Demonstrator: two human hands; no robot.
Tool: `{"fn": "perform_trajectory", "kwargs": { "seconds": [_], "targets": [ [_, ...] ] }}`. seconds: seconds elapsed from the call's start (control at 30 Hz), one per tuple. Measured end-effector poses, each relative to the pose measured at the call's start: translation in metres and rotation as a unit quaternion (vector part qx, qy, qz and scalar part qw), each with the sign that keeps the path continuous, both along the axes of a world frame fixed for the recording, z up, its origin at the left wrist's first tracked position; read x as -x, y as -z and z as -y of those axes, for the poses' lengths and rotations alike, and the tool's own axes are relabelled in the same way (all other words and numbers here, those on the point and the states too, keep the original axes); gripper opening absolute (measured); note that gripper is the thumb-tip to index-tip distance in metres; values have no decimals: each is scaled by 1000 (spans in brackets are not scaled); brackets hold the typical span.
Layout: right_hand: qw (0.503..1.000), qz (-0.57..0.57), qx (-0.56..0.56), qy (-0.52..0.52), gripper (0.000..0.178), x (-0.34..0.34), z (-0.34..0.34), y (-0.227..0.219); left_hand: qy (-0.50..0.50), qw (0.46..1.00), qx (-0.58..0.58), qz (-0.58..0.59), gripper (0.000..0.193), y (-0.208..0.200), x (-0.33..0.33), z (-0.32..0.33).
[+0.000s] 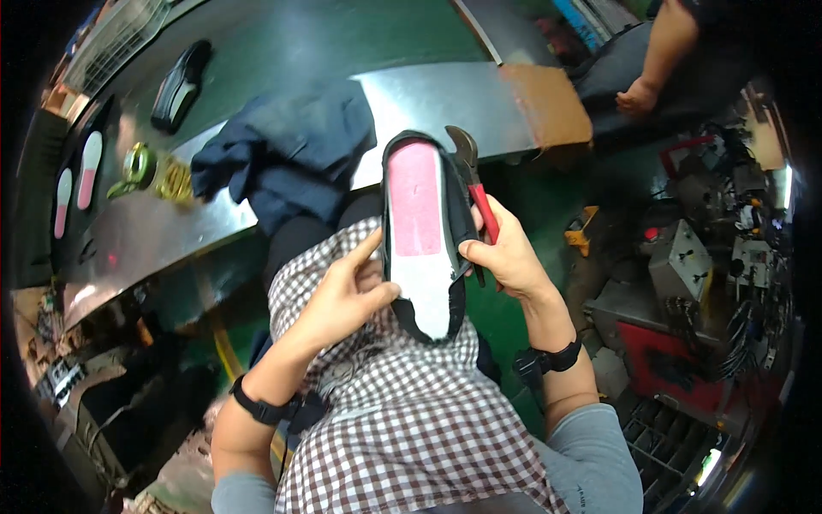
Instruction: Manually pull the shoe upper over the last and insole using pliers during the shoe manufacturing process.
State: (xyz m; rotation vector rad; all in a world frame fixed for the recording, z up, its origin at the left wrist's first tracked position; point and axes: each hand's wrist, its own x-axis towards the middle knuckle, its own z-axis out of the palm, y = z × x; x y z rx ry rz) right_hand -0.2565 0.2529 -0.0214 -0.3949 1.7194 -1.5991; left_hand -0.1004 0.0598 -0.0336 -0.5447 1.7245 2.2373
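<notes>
In front of my lap is a black shoe upper (461, 224) with its bottom turned up, showing a pink and white insole board (415, 197). My left hand (347, 295) grips its left edge, thumb against the white part and index finger along the side. On the other side my right hand (505, 253) is closed round red-handled lasting pliers (481, 206), its thumb also against the shoe's right edge. The pliers' metal jaws point away from me beside the far end of the shoe. What the fingers do beneath the shoe is hidden.
A metal bench (428, 94) runs across ahead, with dark blue cloth (291, 150) and a jar (163, 176) on it. Another black shoe (181, 86) and loose insoles (89, 170) lie to the left. Machinery (676, 265) stands right; a co-worker's hand (636, 98) shows far right.
</notes>
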Motion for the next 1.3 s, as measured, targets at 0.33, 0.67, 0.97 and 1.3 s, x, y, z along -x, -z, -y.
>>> {"fn": "perform_trajectory", "kwargs": {
  "seconds": [0.33,0.67,0.97,1.3],
  "targets": [
    [965,-219,-128,62,26,182,-21,-27,-193,954,190,-131,70,-4,17,88],
    [754,-503,-384,177,20,381,-55,44,-398,677,618,33,95,17,110,295],
    [779,-551,-272,128,21,381,-53,83,-277,576,664,388,142,74,197,431],
    [872,-360,-86,321,17,220,-75,118,-221,568,669,426,140,107,180,483]
  ]
}}
